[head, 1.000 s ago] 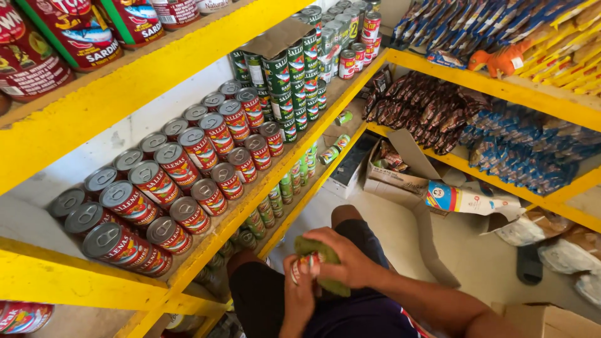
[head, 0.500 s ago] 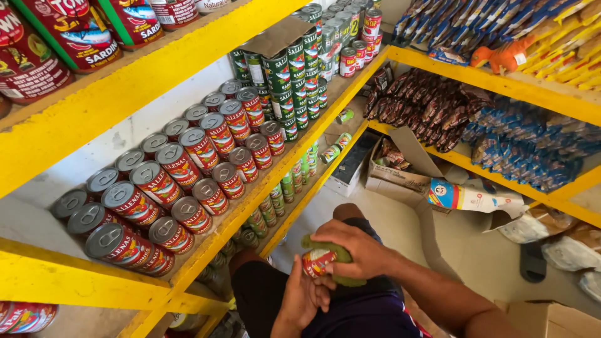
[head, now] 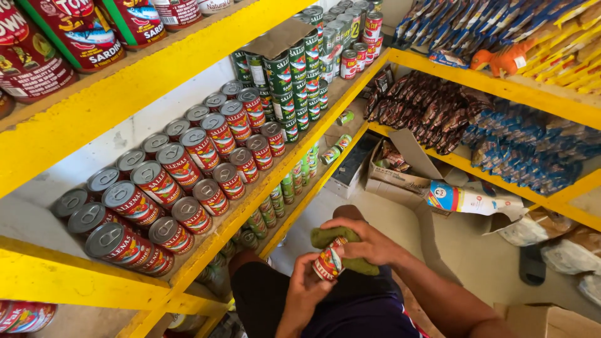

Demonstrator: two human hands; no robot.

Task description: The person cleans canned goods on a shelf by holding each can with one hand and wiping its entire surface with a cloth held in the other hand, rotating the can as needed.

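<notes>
- Low in the head view, over the person's lap: the left hand (head: 303,294) is wrapped around the lower part of a small red-labelled can (head: 330,260), which tilts with its top end up and to the right.
- Right hand (head: 369,241): closed over a green cloth (head: 350,250), pressing it against the upper side of the can; both hands meet on the can.
- Yellow shelf (head: 263,188), to the left: rows of red-labelled cans (head: 188,169) stand upright, their ring-pull lids showing.
- Further back on that shelf: stacked green-labelled cans (head: 291,75), a flat piece of cardboard (head: 278,37) lying over some of them.
- Right-hand shelving: dark brown sachets (head: 426,109) and blue packets (head: 526,150), side by side.
- Floor ahead of the knees: an open cardboard box (head: 400,169), with a white bag (head: 469,199) lying just beside it.
</notes>
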